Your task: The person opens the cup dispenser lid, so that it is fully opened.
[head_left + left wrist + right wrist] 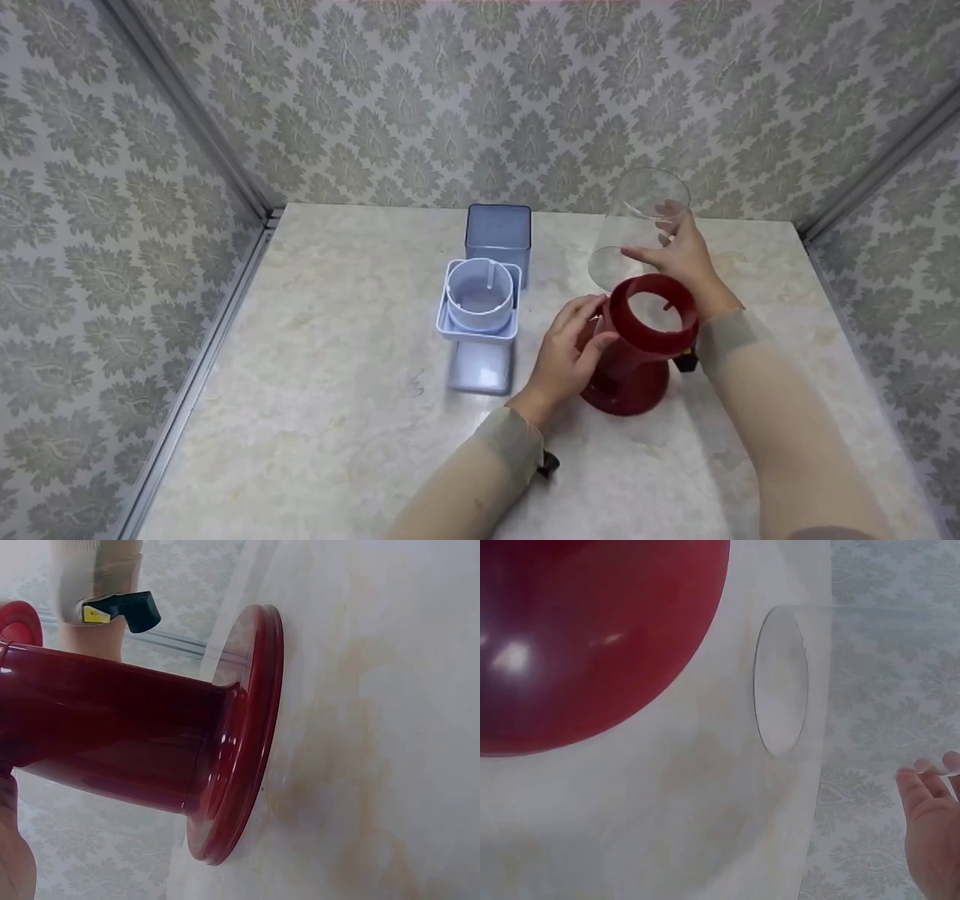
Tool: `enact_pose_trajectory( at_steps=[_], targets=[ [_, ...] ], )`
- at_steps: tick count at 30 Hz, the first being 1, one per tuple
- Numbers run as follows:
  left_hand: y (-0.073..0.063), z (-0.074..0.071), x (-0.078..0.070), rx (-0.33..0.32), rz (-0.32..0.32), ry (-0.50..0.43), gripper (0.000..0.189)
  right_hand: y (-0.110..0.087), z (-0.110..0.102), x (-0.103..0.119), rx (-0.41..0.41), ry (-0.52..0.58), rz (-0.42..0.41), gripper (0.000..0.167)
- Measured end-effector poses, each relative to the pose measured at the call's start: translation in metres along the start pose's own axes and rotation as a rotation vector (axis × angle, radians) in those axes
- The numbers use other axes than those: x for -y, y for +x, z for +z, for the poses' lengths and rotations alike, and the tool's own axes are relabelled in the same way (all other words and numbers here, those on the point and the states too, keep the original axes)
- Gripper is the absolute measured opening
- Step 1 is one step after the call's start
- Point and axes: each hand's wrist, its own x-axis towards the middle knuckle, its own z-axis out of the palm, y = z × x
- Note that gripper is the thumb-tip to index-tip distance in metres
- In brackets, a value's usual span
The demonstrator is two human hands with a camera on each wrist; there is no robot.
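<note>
My left hand [566, 360] grips the side of a glossy red dispenser-like body [626, 394], which has a wide round base and a ring-shaped open top. It stands upright on the table, its side filling much of the left wrist view. Behind it, my right hand [686, 255] holds a clear, open-ended plastic cylinder [626, 225] by its wall, thumb on one side and fingers on the other. The cylinder leans; in the right wrist view its round lower rim [756, 682] shows apart from the red body.
Left of the red body stands a pale blue piece with a round cup [480, 300] and a square tray rim. Behind it is a translucent blue square container [499, 229]. A patterned wall [517, 97] borders the marble-look table [315, 420] at the back.
</note>
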Motion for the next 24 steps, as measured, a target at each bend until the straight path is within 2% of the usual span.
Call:
enact_pose_trajectory(
  at_steps=[5,11,16,20,24],
  targets=[
    [0.003,-0.004,-0.002,0.034,-0.027,-0.039,0.057,0.0,0.0,0.0,0.015,-0.02,0.015,0.121],
    [0.01,-0.008,-0.004,0.049,-0.085,-0.134,0.056,-0.001,-0.002,0.003,0.008,-0.006,0.028,0.12],
    [0.013,-0.011,-0.002,0.047,-0.102,-0.066,0.051,-0.004,-0.001,0.001,0.008,0.002,0.043,0.12],
    [0.009,-0.012,-0.006,0.058,-0.131,-0.019,0.051,-0.005,0.001,-0.002,0.005,0.013,0.058,0.119],
    [0.0,-0.007,-0.011,0.005,-0.155,-0.025,0.056,-0.006,0.004,-0.003,0.007,0.03,0.053,0.119]
  ],
)
